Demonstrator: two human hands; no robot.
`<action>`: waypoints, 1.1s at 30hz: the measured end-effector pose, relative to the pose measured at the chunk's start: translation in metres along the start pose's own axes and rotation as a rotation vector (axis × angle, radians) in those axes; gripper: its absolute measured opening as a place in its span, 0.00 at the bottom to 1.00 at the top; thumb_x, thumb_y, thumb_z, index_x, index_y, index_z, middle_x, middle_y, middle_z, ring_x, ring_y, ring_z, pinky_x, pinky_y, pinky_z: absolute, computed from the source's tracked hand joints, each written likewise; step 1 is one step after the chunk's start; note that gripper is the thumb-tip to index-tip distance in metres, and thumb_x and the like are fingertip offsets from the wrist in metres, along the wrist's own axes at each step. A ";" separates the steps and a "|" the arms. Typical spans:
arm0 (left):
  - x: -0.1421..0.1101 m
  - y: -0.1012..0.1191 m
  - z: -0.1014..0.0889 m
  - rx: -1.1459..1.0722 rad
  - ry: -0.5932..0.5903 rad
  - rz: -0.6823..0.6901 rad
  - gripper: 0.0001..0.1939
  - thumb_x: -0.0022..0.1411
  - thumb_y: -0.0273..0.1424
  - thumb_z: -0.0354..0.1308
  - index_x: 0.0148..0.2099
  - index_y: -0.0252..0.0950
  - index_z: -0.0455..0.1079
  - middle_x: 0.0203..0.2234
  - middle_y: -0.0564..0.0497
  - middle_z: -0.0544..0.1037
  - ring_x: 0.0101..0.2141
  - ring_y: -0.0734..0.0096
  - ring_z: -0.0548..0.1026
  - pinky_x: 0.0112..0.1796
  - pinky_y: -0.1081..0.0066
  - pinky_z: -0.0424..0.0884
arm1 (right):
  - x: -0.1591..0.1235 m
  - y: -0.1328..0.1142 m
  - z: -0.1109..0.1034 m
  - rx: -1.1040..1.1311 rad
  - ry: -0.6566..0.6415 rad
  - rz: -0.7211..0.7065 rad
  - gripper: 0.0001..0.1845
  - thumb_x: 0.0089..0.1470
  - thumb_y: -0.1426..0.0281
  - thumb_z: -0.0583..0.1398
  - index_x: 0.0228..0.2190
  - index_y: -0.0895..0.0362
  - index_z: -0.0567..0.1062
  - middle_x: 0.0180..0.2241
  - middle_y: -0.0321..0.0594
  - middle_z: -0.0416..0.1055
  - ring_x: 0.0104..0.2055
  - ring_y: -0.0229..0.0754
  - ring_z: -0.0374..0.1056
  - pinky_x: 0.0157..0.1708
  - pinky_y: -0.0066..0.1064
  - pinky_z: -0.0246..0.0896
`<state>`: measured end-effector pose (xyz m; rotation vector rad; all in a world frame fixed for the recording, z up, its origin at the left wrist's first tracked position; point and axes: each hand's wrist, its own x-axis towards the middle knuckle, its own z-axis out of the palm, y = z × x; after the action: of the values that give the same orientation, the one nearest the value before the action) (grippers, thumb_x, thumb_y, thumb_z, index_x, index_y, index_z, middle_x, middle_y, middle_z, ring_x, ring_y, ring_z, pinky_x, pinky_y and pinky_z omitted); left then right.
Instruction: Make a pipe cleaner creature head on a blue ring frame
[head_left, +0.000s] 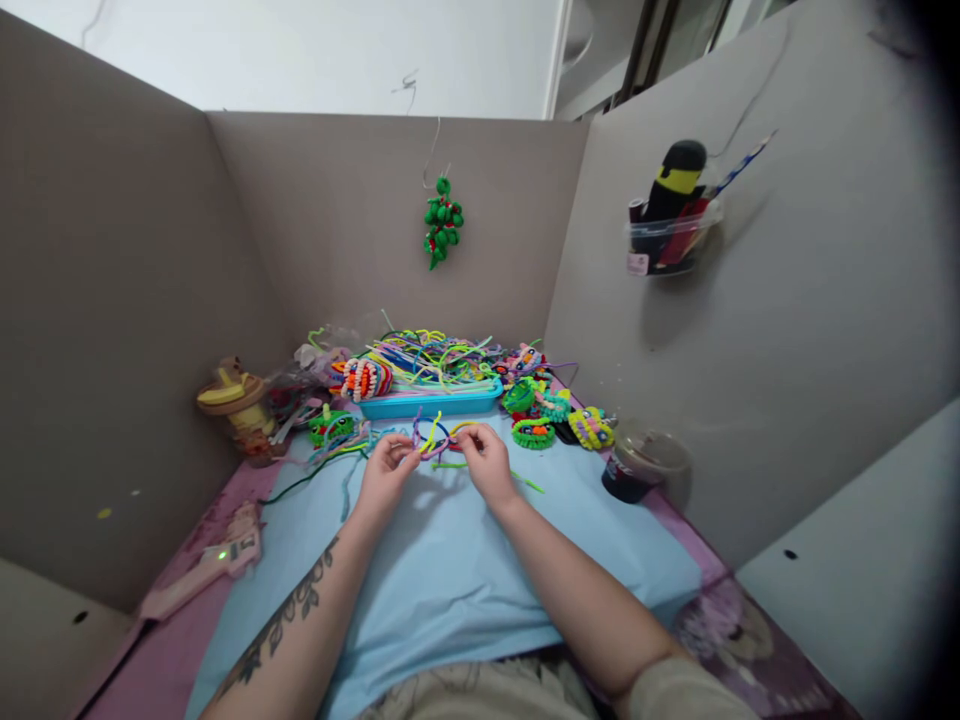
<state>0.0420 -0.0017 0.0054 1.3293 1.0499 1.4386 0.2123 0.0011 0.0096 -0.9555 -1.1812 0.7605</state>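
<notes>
My left hand (388,472) and my right hand (486,462) meet over a light blue cloth (450,570), both pinching a small bundle of pipe cleaners (439,440) in purple, yellow and blue. The fingers of each hand are closed on the stems. Just beyond the hands stands a blue tray (427,403) heaped with more coloured pipe cleaners.
Finished pipe-cleaner pieces (551,415) lie right of the tray. A lidded drink cup (639,465) stands at the right, a pink glue gun (202,570) at the left, a spool stand (236,405) behind it. Grey partition walls enclose the desk; a green ornament (442,222) hangs at the back.
</notes>
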 end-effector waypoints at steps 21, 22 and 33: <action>0.003 -0.008 -0.005 -0.227 -0.071 -0.113 0.19 0.47 0.32 0.64 0.40 0.38 0.61 0.23 0.56 0.75 0.26 0.76 0.71 0.32 0.76 0.61 | 0.012 0.013 -0.005 0.461 -0.339 0.483 0.16 0.35 0.59 0.67 0.23 0.60 0.77 0.22 0.35 0.67 0.23 0.31 0.55 0.22 0.25 0.44; 0.003 -0.008 -0.005 -0.226 -0.073 -0.114 0.19 0.47 0.32 0.64 0.39 0.38 0.61 0.23 0.56 0.75 0.26 0.76 0.71 0.32 0.76 0.61 | 0.012 0.012 -0.005 0.491 -0.330 0.508 0.16 0.35 0.59 0.68 0.23 0.59 0.77 0.24 0.36 0.69 0.24 0.32 0.56 0.22 0.25 0.45; 0.002 -0.006 -0.003 -0.214 -0.087 -0.116 0.18 0.46 0.31 0.65 0.38 0.37 0.62 0.22 0.57 0.74 0.25 0.77 0.71 0.31 0.77 0.61 | 0.010 0.004 -0.007 0.523 -0.378 0.577 0.15 0.34 0.63 0.68 0.26 0.59 0.76 0.28 0.37 0.71 0.26 0.32 0.57 0.22 0.24 0.44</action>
<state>0.0389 0.0017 0.0000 1.1479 0.8753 1.3530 0.2215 0.0103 0.0092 -0.7208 -0.9403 1.6788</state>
